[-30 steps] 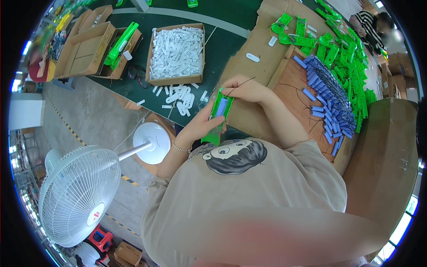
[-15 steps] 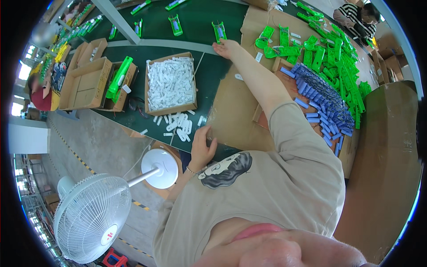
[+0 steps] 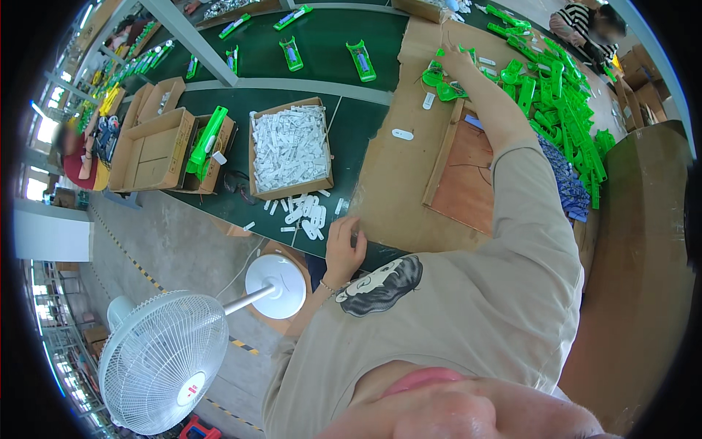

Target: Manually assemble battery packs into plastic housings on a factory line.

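My right hand [image 3: 458, 64] reaches far over the brown cardboard, its fingers stretched out over green plastic housings [image 3: 433, 74]. The hand partly covers these housings, and I see nothing lifted in it. By the table's near edge my left hand [image 3: 345, 250] rests with loosely bent fingers, the thumb apart and nothing held. Just left of it lie loose white plastic pieces [image 3: 311, 214], in front of a carton filled with more of them [image 3: 291, 146]. A green housing with a blue cell inside [image 3: 360, 61] stands alone on the green belt.
A large heap of green housings [image 3: 563, 95] covers the right side. Blue wired cells [image 3: 563, 179] lie beside a wooden tray [image 3: 462, 179], partly behind my right arm. Open cartons [image 3: 150, 150] stand left. A white fan [image 3: 164, 362] stands on the floor. Other people work farther off.
My right hand has left the housing on the belt and moved right to the green housings on the cardboard. The left hand stays by the table edge. The whole view has shifted slightly.
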Demonstrator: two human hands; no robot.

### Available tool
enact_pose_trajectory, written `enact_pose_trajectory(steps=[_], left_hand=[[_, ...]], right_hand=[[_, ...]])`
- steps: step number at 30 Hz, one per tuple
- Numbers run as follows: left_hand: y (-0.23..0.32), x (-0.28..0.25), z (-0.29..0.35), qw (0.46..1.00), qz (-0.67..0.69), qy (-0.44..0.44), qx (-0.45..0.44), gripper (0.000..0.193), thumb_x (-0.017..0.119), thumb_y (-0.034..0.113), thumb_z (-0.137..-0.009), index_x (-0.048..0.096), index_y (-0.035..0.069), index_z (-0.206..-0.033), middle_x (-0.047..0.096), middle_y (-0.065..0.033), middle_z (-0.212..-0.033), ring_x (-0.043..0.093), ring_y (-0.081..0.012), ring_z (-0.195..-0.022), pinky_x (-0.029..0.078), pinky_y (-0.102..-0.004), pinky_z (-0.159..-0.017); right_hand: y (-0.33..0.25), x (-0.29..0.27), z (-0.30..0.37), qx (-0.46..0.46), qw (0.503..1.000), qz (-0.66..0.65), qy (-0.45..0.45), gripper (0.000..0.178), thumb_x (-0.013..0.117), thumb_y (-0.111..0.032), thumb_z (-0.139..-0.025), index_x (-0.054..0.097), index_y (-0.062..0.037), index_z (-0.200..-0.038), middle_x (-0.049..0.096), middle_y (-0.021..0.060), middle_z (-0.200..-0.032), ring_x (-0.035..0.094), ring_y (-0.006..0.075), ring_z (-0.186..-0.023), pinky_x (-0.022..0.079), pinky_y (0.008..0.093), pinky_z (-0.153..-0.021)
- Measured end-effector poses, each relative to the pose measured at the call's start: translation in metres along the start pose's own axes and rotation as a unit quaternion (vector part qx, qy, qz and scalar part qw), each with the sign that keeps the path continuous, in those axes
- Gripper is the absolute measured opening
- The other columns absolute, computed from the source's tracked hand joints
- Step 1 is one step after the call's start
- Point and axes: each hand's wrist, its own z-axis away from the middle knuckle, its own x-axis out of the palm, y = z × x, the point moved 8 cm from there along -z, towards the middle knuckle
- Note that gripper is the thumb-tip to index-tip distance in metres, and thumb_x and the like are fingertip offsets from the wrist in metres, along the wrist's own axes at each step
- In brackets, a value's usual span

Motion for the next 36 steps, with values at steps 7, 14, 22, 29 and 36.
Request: enact_pose_trajectory(steps=[7, 14, 22, 29, 36], left_hand=[[-0.001, -0.002, -0.002, 1.0, 0.002, 0.012, -0.011, 0.029, 0.059, 0.002, -0.077, 0.055, 0.0, -0.106, 0.056, -0.018, -0.103, 0.054, -0.0331, -0.092, 0.045, -0.0372, -0.079], [0.001, 0.002, -0.002, 1.0, -0.005, 0.002, -0.005, 0.028, 0.057, 0.002, -0.078, 0.055, -0.001, -0.105, 0.056, -0.0183, -0.102, 0.055, -0.0339, -0.093, 0.045, -0.0373, -0.081], [0.002, -0.001, 0.002, 0.999, -0.004, 0.032, -0.007, 0.025, 0.057, 0.0, -0.078, 0.057, 0.0, -0.103, 0.057, -0.0181, -0.101, 0.055, -0.0338, -0.094, 0.045, -0.0376, -0.082], [0.013, -0.014, -0.031, 0.999, 0.038, 0.035, -0.017, 0.029, 0.056, -0.001, -0.079, 0.056, -0.001, -0.108, 0.058, -0.0178, -0.107, 0.055, -0.0309, -0.103, 0.044, -0.0368, -0.088], [0.026, 0.018, -0.097, 0.759, 0.618, -0.074, -0.189, 0.046, 0.034, 0.029, -0.1, 0.034, 0.0, -0.136, 0.047, -0.0119, -0.131, 0.047, -0.0207, -0.119, 0.036, -0.0351, -0.102]], right_hand=[[-0.011, -0.014, 0.019, -0.172, 0.981, 0.039, 0.084, 0.037, 0.053, -0.017, -0.086, 0.057, -0.0218, -0.122, 0.042, 0.0049, -0.136, 0.037, 0.0263, -0.129, 0.033, 0.0528, -0.102], [-0.035, 0.0, 0.021, -0.134, 0.991, 0.013, -0.022, 0.043, 0.056, -0.01, -0.083, 0.055, -0.0244, -0.123, 0.03, 0.0032, -0.147, 0.026, 0.0287, -0.136, 0.025, 0.0578, -0.107], [-0.04, -0.088, 0.056, -0.199, 0.952, -0.012, 0.232, 0.046, 0.062, -0.005, -0.074, 0.056, -0.0251, -0.116, 0.032, 0.0024, -0.145, 0.026, 0.0266, -0.137, 0.02, 0.061, -0.108], [-0.066, -0.199, 0.201, -0.317, 0.792, -0.174, 0.493, 0.039, 0.064, -0.014, -0.071, 0.059, -0.031, -0.106, 0.043, 0.0017, -0.138, 0.038, 0.0277, -0.129, 0.025, 0.0627, -0.103], [-0.145, -0.21, 0.296, -0.462, 0.705, -0.282, 0.459, 0.035, 0.065, -0.021, -0.071, 0.059, -0.0334, -0.104, 0.046, 0.0, -0.137, 0.04, 0.0277, -0.127, 0.024, 0.0639, -0.102]])
